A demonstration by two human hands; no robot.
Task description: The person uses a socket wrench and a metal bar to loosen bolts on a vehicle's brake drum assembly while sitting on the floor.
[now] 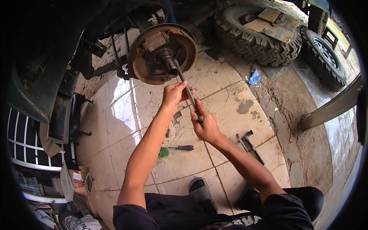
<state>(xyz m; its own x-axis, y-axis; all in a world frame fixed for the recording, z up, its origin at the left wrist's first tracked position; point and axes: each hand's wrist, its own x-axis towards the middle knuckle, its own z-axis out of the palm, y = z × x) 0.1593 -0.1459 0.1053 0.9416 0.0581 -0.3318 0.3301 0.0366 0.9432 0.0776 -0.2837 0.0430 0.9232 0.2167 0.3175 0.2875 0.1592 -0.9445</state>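
Observation:
A long, thin metal bar (183, 78) is gripped in both my hands. My left hand (174, 95) closes round its middle, and my right hand (208, 124) wraps its near end, where a rounded knob shows. The far end of the bar lies against or just in front of the hub spindle (166, 63); I cannot tell whether it touches. That greasy spindle sticks out from a rusty round brake backing plate (143, 63) under the vehicle. Below my hands, a screwdriver with a dark handle (186, 147) lies on the tiles beside a green coil (163, 152).
A hammer (251, 140) and another metal tool lie right of my right forearm. At the far right, a big tyre (260, 42) carries torn cardboard (280, 27), with a wheel (326, 53) beside it. Blue crumpled plastic (254, 77) lies near the cracked tile edge. A post (329, 105) slants in at right.

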